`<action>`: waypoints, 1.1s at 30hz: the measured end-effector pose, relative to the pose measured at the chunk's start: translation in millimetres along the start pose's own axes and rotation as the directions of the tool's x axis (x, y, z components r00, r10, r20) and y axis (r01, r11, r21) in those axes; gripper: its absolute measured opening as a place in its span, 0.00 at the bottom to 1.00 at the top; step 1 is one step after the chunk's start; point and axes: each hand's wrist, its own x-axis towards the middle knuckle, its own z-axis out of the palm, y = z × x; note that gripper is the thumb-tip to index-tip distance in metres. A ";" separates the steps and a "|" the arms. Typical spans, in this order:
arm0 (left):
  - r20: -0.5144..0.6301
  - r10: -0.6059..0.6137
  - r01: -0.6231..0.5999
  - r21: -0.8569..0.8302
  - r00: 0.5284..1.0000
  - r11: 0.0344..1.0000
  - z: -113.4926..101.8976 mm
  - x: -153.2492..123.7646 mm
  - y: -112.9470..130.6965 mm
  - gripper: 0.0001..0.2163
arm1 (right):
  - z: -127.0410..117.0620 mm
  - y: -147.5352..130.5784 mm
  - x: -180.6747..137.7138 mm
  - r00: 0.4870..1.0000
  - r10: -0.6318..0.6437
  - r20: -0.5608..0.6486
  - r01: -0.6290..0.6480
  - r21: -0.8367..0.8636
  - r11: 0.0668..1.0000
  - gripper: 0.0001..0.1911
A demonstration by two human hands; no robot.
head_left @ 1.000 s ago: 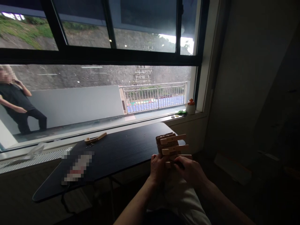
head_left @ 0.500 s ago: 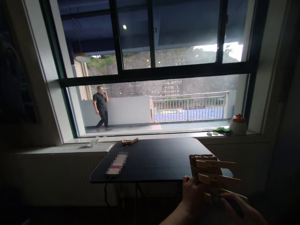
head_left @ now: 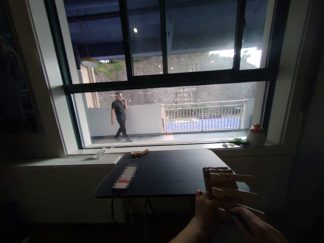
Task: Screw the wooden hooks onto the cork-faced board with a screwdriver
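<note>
At the lower right, my left hand (head_left: 205, 206) is closed around the left edge of a dark brown wooden board (head_left: 208, 176), which is held tilted over the table's near right corner. Several light wooden hooks (head_left: 231, 178) are fixed across the board, one above another, jutting to the right. My right hand (head_left: 253, 221) is wrapped round a slim, dark-handled screwdriver (head_left: 241, 221), which points at the lowest hook (head_left: 250, 210). Deep shadow and the fingers hide its tip.
On the black table (head_left: 164, 172) lie a loose wooden hook (head_left: 139, 153), small screws (head_left: 134, 158) and a blurred-out oblong with a cable (head_left: 125, 177). Behind it, the windowsill holds a white bottle with an orange top (head_left: 256, 135) and tape rolls (head_left: 225, 145). A person (head_left: 119, 116) walks outside.
The person outside has walked to the right. My hands stay on the board and screwdriver; the right hand has turned slightly. The view has shifted a little.
</note>
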 end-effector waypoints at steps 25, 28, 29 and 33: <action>0.051 -0.031 0.031 0.007 0.998 0.999 -12.9 0.2 16.6 0.18 | -36.6 -19.7 14.6 0.972 -0.011 0.234 0.060 -0.201 0.978 0.11; 0.046 -0.029 0.029 0.016 0.999 0.999 -11.5 0.6 14.8 0.18 | -40.6 -21.7 16.5 0.969 0.040 0.245 0.015 -0.220 0.975 0.12; 0.045 -0.024 0.023 0.020 0.999 1.000 -11.0 0.8 13.7 0.18 | -41.1 -23.9 17.6 0.966 0.020 0.260 0.051 -0.262 0.964 0.11; 0.051 0.007 -0.008 0.029 0.999 1.000 -9.9 1.5 9.9 0.18 | -38.1 -34.5 21.6 0.938 -0.131 0.322 0.276 -0.459 0.845 0.08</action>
